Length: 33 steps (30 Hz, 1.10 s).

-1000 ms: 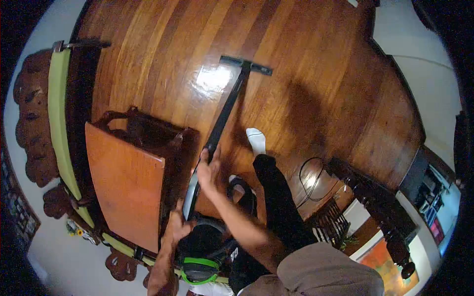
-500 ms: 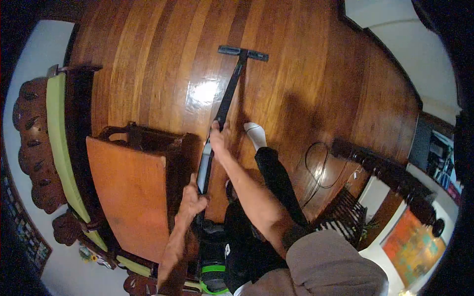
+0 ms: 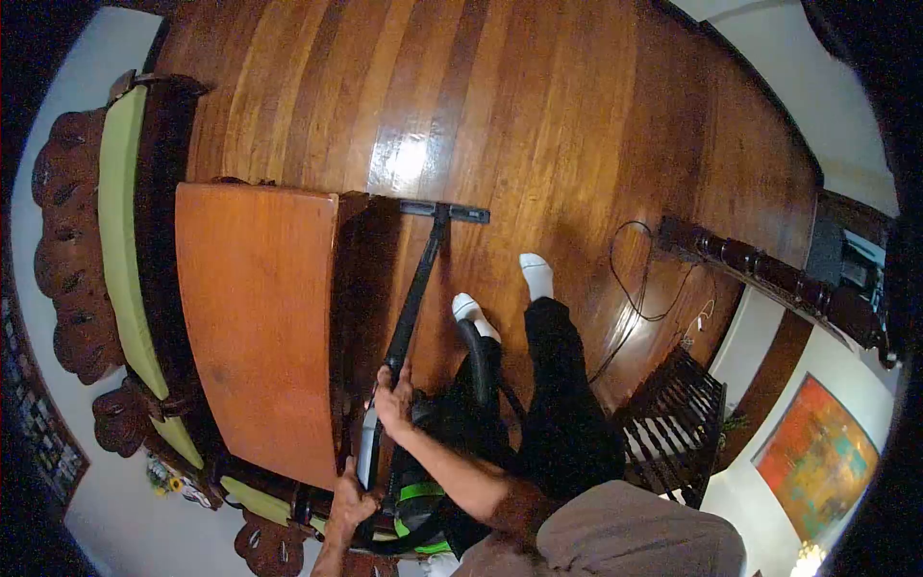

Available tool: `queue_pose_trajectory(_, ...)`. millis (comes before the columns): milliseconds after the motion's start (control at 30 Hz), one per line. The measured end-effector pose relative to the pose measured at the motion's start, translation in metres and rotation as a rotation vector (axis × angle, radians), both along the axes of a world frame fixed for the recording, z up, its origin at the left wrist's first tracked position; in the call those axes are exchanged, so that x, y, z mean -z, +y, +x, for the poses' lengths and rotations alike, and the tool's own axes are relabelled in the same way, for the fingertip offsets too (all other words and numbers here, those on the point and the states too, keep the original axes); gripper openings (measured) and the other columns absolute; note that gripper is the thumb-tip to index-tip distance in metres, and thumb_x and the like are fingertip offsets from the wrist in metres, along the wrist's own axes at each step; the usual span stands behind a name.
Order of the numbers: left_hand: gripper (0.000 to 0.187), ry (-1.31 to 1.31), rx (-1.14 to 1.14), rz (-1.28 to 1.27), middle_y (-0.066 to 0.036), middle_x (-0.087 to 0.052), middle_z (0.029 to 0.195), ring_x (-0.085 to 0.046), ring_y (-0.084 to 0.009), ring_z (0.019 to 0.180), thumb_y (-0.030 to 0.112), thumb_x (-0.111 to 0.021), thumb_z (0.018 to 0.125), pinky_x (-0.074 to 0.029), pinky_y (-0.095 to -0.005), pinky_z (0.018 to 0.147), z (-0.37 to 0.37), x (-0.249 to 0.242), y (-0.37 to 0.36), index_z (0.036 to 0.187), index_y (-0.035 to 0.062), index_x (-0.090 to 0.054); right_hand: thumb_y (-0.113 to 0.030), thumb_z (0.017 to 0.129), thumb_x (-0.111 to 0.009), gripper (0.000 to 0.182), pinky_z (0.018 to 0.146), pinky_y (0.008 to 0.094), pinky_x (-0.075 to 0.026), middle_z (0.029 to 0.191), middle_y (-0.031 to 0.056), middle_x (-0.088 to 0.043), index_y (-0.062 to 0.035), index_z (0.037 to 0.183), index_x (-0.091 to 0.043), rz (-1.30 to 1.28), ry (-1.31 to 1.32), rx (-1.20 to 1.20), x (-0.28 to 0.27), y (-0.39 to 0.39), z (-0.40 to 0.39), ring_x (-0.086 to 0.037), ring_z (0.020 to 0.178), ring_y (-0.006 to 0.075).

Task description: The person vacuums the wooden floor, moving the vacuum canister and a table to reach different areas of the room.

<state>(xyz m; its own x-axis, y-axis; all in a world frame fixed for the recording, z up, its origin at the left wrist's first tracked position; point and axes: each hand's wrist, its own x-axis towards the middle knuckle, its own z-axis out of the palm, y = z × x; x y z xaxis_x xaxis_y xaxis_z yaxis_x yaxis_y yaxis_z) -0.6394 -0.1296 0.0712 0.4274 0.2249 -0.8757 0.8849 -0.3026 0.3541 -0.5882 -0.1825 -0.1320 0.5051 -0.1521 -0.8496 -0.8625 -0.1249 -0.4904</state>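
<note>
A black vacuum cleaner wand [image 3: 415, 303] slants down from my hands to a wide, flat floor head [image 3: 466, 213] resting on the wooden floor. My right hand [image 3: 392, 404] is wrapped round the tube, just past the grey section. Closer to my body, my left hand [image 3: 353, 502] is closed on the handle end of the same wand. A ribbed black hose [image 3: 478, 361] curves by my leg. Beside my legs is a black vacuum body with green trim [image 3: 420, 490], partly hidden by my right forearm.
A wooden table [image 3: 255, 327] stands close on the left, its edge near the wand. Behind it is a carved bench with a green cushion [image 3: 123, 250]. To the right, a thin cable [image 3: 625, 288] loops over the floor by dark wooden furniture [image 3: 769, 269] and a slatted rack [image 3: 673, 418].
Both hands have drawn the wand back toward my body, so the floor head sits nearer, beside the table's corner. Both my white-socked feet now show, where one did before.
</note>
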Motion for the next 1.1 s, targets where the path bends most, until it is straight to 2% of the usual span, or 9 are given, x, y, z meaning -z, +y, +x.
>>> queue_pose_trajectory(167,0.067,-0.071,0.214,0.071,-0.018,-0.061,0.070,-0.060,-0.0295,0.061,0.003,-0.063,0.064,-0.049,-0.0401,0.058,0.012,0.027,-0.002,0.125,-0.0080,-0.039,-0.025,0.095,-0.053,0.056,0.041,0.0345,-0.049,0.066,0.0069,-0.050,-0.0100,0.143,-0.028,0.148,0.118,0.245,-0.023,-0.018,0.065,-0.052,0.044,0.0197)
queue_pose_trajectory(267,0.066,-0.160,0.243,0.005,-0.023,-0.059,0.071,-0.061,-0.0375,0.064,0.004,-0.062,0.064,-0.048,-0.0435,0.061,0.071,0.087,-0.011,0.125,-0.0065,-0.040,-0.029,0.092,-0.055,0.060,0.084,0.0408,-0.049,0.114,0.0226,-0.057,-0.0018,0.141,-0.034,0.115,-0.036,0.222,0.059,-0.045,0.131,-0.060,0.093,0.0333)
queue_pose_trajectory(433,0.065,-0.458,0.283,0.082,-0.028,-0.058,0.073,-0.065,-0.0376,0.074,0.007,-0.064,0.065,-0.050,-0.0409,0.064,0.197,0.179,-0.054,0.122,-0.0122,-0.041,-0.035,0.094,-0.050,0.029,0.050,0.0401,-0.050,0.073,0.0080,-0.058,-0.0065,0.099,-0.052,0.371,0.176,0.254,0.103,-0.094,0.305,-0.058,0.053,0.0263)
queue_pose_trajectory(500,0.063,-0.267,0.334,-0.003,-0.029,-0.057,0.073,-0.065,-0.0365,0.074,0.008,-0.063,0.066,-0.050,-0.0414,0.065,0.231,0.177,-0.059,0.122,-0.0115,-0.042,-0.047,0.097,-0.040,0.037,0.035,0.0381,-0.044,0.056,0.0062,-0.047,-0.0101,0.098,-0.043,0.459,-0.165,0.209,0.126,-0.103,0.321,-0.050,0.041,0.0210)
queue_pose_trajectory(667,0.058,-0.288,0.294,0.030,-0.024,-0.055,0.071,-0.061,-0.0310,0.067,0.008,-0.065,0.067,-0.048,-0.0401,0.060,0.185,0.145,-0.071,0.118,-0.0088,-0.043,-0.029,0.097,-0.049,0.022,0.034,0.0353,-0.043,0.061,0.0078,-0.050,-0.0097,0.106,-0.044,0.166,-0.178,0.232,0.084,-0.102,0.269,-0.051,0.039,0.0208)
queue_pose_trajectory(733,0.054,-0.247,0.295,-0.001,-0.021,-0.057,0.071,-0.060,-0.0284,0.066,0.005,-0.065,0.067,-0.048,-0.0384,0.060,0.158,0.094,-0.073,0.115,-0.0071,-0.044,-0.042,0.095,-0.051,0.057,0.033,0.0354,-0.041,0.060,0.0061,-0.049,-0.0080,0.136,-0.031,0.262,0.020,0.418,0.025,-0.100,0.227,-0.047,0.038,0.0196)
queue_pose_trajectory(833,0.062,0.016,0.120,-0.061,-0.017,-0.062,0.091,-0.059,-0.0198,0.080,0.005,-0.063,0.065,-0.050,-0.0328,0.074,0.104,0.034,-0.066,0.122,-0.0060,-0.043,-0.037,0.095,-0.051,0.065,0.035,0.0339,-0.041,0.065,0.0089,-0.054,-0.0091,0.145,-0.020,0.145,0.012,0.315,-0.021,-0.092,0.149,-0.050,0.040,0.0204)
queue_pose_trajectory(1000,0.072,-0.079,0.378,-0.049,-0.022,-0.062,0.094,-0.061,-0.0279,0.087,0.011,-0.067,0.060,-0.048,-0.0377,0.081,0.051,0.030,-0.050,0.126,-0.0060,-0.042,-0.034,0.095,-0.052,0.068,0.045,0.0356,-0.049,0.068,0.0101,-0.056,-0.0072,0.147,-0.019,0.052,0.043,0.211,-0.017,-0.096,0.109,-0.057,0.046,0.0224)
queue_pose_trajectory(1100,0.067,-0.178,0.169,-0.098,-0.019,-0.059,0.083,-0.056,-0.0233,0.072,0.006,-0.066,0.063,-0.048,-0.0364,0.067,0.125,0.084,-0.077,0.125,-0.0041,-0.042,-0.032,0.094,-0.055,0.049,0.042,0.0360,-0.048,0.063,0.0071,-0.050,-0.0099,0.136,-0.039,0.037,0.002,0.259,-0.017,-0.122,0.216,-0.055,0.043,0.0214)
